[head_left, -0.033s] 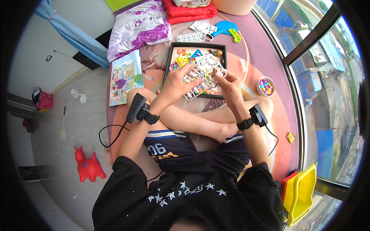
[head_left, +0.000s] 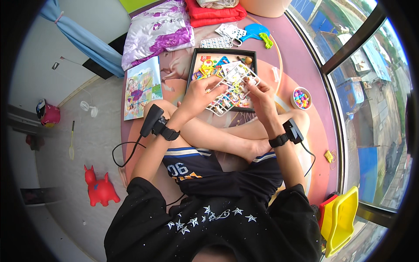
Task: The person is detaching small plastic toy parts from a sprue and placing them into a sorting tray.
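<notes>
Held up in front of me is a white plastic parts frame [head_left: 217, 105], a grid of thin rails with small pieces in it. My left hand [head_left: 201, 92] is closed on its left side, thumb across the top. At the opposite side, my right hand [head_left: 263, 96] pinches the frame's right edge near a small white piece. Below and behind it lies a black-rimmed tray [head_left: 255, 61], partly covered by the frame and my hands. Colourful plastic pieces [head_left: 207, 69] and a small brown ball [head_left: 248, 60] sit in the tray.
Right of the tray stands a small cup [head_left: 301, 107] of colourful beads. Beyond are another white grid [head_left: 216, 42], a blue paddle-shaped item [head_left: 256, 32] and a green piece [head_left: 266, 40]. A picture book [head_left: 143, 89] lies left. A yellow bin [head_left: 342, 220] stands near the window.
The parts frame has shifted slightly right and turned a little in my hands. My left thumb and fingers have drawn closer together on it.
</notes>
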A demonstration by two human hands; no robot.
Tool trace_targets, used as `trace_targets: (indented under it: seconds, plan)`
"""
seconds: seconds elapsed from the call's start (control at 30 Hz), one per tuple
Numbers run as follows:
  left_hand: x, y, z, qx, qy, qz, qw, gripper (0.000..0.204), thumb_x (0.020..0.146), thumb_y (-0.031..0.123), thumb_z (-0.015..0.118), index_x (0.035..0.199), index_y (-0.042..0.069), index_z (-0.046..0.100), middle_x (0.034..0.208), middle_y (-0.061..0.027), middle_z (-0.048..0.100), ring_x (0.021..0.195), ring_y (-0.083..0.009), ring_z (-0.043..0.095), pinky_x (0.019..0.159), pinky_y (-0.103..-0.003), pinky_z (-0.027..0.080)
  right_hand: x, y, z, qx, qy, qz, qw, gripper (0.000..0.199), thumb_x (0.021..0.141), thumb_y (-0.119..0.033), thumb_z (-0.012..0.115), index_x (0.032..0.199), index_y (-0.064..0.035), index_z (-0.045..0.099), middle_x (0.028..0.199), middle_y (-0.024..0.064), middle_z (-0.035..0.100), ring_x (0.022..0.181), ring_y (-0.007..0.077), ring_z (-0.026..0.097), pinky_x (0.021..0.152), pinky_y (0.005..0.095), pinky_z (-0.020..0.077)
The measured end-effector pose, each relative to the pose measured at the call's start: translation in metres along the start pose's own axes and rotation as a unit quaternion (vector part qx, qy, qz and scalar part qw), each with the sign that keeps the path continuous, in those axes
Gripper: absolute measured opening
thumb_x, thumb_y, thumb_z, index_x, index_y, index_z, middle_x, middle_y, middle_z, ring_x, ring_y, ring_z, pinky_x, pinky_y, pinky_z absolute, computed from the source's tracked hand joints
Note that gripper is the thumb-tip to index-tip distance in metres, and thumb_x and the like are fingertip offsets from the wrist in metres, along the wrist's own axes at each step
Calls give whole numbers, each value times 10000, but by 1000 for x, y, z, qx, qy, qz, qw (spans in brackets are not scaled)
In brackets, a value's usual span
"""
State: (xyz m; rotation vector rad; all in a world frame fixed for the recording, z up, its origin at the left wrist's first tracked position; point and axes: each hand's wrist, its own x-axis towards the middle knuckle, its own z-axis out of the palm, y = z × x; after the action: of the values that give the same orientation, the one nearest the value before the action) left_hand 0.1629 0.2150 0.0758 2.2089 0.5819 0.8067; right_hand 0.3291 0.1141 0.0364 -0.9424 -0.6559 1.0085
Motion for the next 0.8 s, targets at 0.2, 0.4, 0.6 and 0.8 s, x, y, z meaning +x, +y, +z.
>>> trace_targets:
  seconds: [0.2, 0.4, 0.6, 0.8]
  plan:
    - [-3, -9, 1, -198, -20, -111, 974, 229, 857, 192, 599, 863, -35, 629, 640, -15, 583, 598, -20, 427, 523, -215, 362, 5, 0, 0, 144, -98, 31, 984, 271, 833, -166, 615, 1052, -13, 568, 973, 67, 602, 904, 119, 548, 826, 271, 421]
    - [-3, -9, 6, -278, 97, -201, 934, 229, 860, 185, 592, 832, -35, 647, 658, -10, 622, 615, -5, 500, 541, -185, 393, -3, -7, 26, 109, 28, 9, 994, 331, 829, -163, 623, 1096, 18, 546, 1026, 73, 585, 925, 121, 555, 809, 278, 439]
    - [-5, -1, 11, -243, 62, -156, 955, 238, 863, 183, 583, 922, -42, 636, 787, -45, 662, 706, -40, 566, 619, -196, 443, -7, 14, 26, 45, -12, 65, 997, 330, 859, -161, 594, 1112, 48, 556, 1023, 68, 615, 870, 93, 565, 765, 223, 437]
    - [-4, -3, 4, -417, -11, -220, 882, 206, 875, 136, 565, 958, -42, 628, 862, -76, 658, 737, -74, 616, 653, -195, 487, -6, 22, 15, 90, -39, 90, 991, 274, 883, -138, 549, 1069, 63, 568, 1033, 88, 612, 947, 113, 548, 849, 258, 410]
